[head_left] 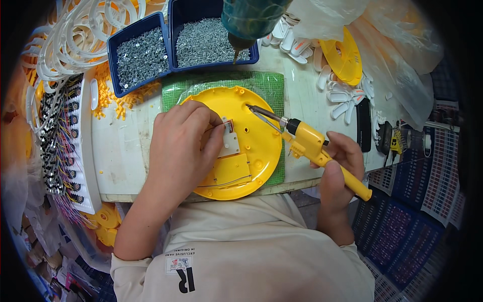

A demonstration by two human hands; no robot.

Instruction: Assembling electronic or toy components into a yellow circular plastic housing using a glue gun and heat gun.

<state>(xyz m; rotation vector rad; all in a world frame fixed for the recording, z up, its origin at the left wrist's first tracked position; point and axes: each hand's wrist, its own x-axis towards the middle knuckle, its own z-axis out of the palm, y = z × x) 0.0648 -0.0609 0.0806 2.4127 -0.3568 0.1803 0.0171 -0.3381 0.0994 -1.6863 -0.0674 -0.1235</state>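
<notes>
Held left hand (183, 137) at board (230, 146) in yellow cover (271, 156) on green mat (275, 90), pinch unclear; gripped soldering gun (309, 140) in right hand (339, 168) with curled fingers, tip far right of board; probably soldering, called next for steady aim.

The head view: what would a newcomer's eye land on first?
Probably the round yellow shell lying on a green mat mid-table, with the left hand at a small white part on it. Next, the yellow hand tool in the right hand, its tip over the shell's upper right. Beyond, two blue bins hold small metal pieces.
</notes>
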